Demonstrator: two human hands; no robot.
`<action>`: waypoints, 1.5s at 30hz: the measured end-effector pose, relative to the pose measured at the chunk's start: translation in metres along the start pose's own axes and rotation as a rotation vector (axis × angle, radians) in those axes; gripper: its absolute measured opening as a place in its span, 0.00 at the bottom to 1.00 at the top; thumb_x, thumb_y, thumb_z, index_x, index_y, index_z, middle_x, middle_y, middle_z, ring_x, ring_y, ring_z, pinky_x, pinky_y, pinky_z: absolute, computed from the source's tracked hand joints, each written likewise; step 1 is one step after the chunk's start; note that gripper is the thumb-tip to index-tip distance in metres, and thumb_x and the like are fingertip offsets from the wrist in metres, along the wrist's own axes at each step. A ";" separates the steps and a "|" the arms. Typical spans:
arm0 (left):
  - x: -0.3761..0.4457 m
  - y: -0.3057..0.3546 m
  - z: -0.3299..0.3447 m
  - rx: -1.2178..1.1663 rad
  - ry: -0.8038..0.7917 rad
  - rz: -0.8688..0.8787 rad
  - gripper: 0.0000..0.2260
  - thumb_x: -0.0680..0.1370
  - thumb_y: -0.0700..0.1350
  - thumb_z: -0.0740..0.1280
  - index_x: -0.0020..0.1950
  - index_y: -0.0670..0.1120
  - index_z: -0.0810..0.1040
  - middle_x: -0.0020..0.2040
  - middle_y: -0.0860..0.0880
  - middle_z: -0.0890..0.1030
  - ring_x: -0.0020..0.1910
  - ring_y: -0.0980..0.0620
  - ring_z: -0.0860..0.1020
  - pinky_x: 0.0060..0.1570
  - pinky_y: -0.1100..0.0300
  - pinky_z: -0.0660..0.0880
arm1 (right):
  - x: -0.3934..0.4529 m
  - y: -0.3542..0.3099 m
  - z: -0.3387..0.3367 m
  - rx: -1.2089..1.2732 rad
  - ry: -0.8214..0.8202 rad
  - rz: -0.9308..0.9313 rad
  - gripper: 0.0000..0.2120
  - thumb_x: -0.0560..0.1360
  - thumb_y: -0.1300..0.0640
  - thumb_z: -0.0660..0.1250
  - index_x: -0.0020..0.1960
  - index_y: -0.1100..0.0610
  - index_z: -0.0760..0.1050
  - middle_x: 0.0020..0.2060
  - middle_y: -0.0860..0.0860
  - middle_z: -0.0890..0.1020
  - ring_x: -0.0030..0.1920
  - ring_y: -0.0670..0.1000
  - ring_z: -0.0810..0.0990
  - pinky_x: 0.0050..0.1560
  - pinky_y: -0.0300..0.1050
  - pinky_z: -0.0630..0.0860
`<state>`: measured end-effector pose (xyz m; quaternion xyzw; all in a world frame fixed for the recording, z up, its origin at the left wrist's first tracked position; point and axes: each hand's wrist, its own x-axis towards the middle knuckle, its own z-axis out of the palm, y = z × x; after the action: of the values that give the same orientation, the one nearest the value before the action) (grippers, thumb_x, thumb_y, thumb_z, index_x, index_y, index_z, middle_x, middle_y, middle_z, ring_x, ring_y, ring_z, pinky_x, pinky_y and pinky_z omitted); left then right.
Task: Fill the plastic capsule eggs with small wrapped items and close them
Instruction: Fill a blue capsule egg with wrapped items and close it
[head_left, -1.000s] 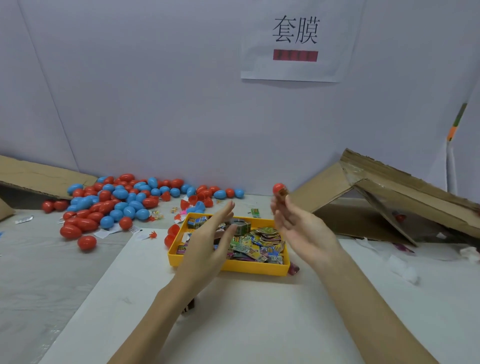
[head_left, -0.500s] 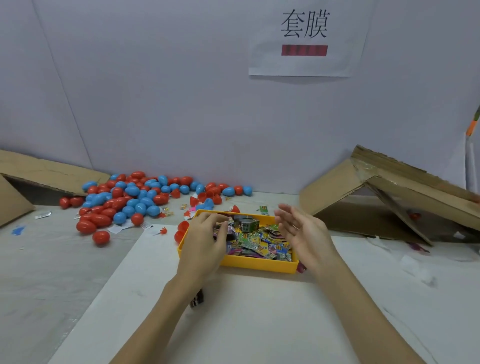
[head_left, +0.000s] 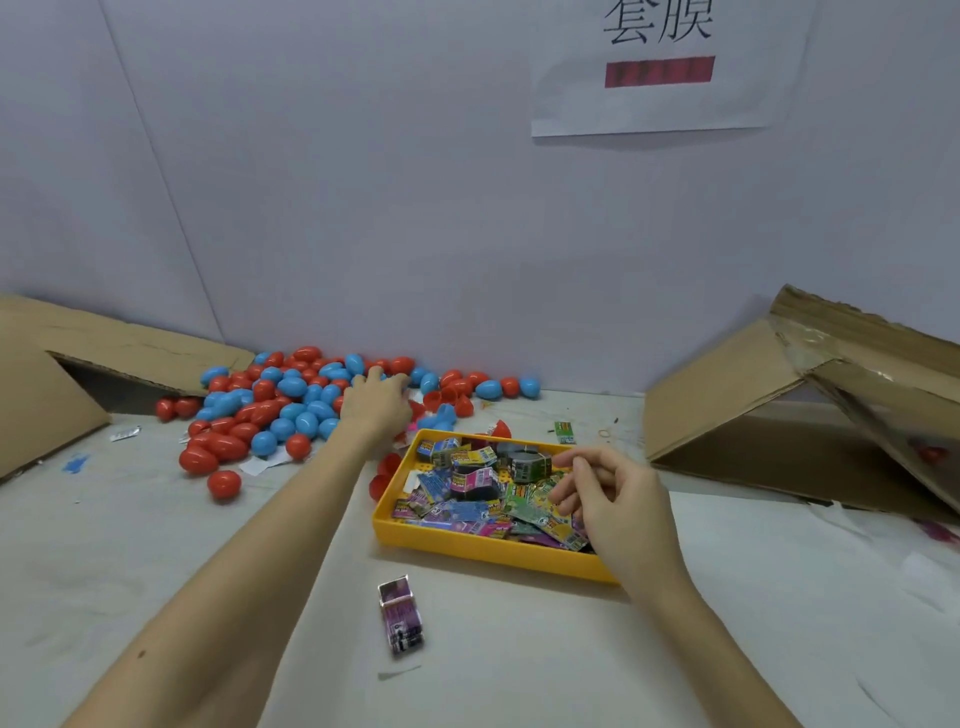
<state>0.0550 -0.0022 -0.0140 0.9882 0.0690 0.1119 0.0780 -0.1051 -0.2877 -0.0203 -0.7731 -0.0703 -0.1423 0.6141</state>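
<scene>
At the far left edge of the table (head_left: 130, 545) a flattened cardboard box (head_left: 78, 364) leans against the wall. Just right of it, along the table's back edge, lies the heap of red and blue capsule eggs (head_left: 270, 410), with a few red ones strayed toward the front, the nearest a single red egg (head_left: 224, 484) lying apart from the heap. The left hand (head_left: 375, 402) reaches out over the right side of the heap, palm down, fingertips among the eggs near the wall; whether the fingers have closed on an egg cannot be told from this view. A few open red egg halves (head_left: 382, 470) lie between the heap and the yellow tray (head_left: 483, 551), touching the tray's left wall. The tray sits mid-table and holds a jumble of small wrapped items (head_left: 467, 493) in green, blue, pink and yellow wrappers. In front of the tray, toward the near edge, one purple wrapped item (head_left: 400, 616) lies alone on the table. The right hand (head_left: 615, 499) hovers over the tray's right end, fingers loosely curled, thumb and forefinger drawn near each other; nothing is seen held in it. A small green packet (head_left: 563, 431) lies behind the tray. On the wall above hangs a paper sign (head_left: 665, 109). At the far right edge a second folded cardboard box (head_left: 810, 410) rests on the table
</scene>
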 end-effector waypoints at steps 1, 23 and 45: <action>0.007 -0.005 0.006 0.049 -0.024 0.043 0.20 0.84 0.46 0.57 0.76 0.51 0.70 0.74 0.42 0.69 0.69 0.38 0.70 0.67 0.45 0.70 | 0.001 0.001 0.000 -0.004 0.001 -0.005 0.11 0.84 0.62 0.61 0.51 0.54 0.82 0.35 0.51 0.85 0.35 0.48 0.83 0.37 0.40 0.78; -0.152 0.074 -0.041 -0.929 0.110 0.288 0.14 0.81 0.50 0.69 0.59 0.54 0.65 0.42 0.45 0.80 0.34 0.49 0.79 0.37 0.46 0.79 | 0.003 0.005 0.003 -0.100 0.024 -0.051 0.11 0.84 0.62 0.62 0.49 0.54 0.82 0.32 0.48 0.85 0.32 0.46 0.82 0.35 0.39 0.77; -0.180 0.076 -0.032 -1.069 0.023 0.323 0.13 0.80 0.42 0.70 0.65 0.49 0.78 0.51 0.56 0.82 0.45 0.57 0.82 0.46 0.64 0.80 | 0.001 0.003 0.004 -0.522 -0.120 -0.150 0.09 0.78 0.51 0.73 0.55 0.54 0.83 0.44 0.47 0.83 0.43 0.45 0.79 0.44 0.37 0.73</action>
<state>-0.1177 -0.0998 -0.0080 0.8080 -0.1487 0.1525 0.5494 -0.1025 -0.2845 -0.0232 -0.9048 -0.1245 -0.1546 0.3768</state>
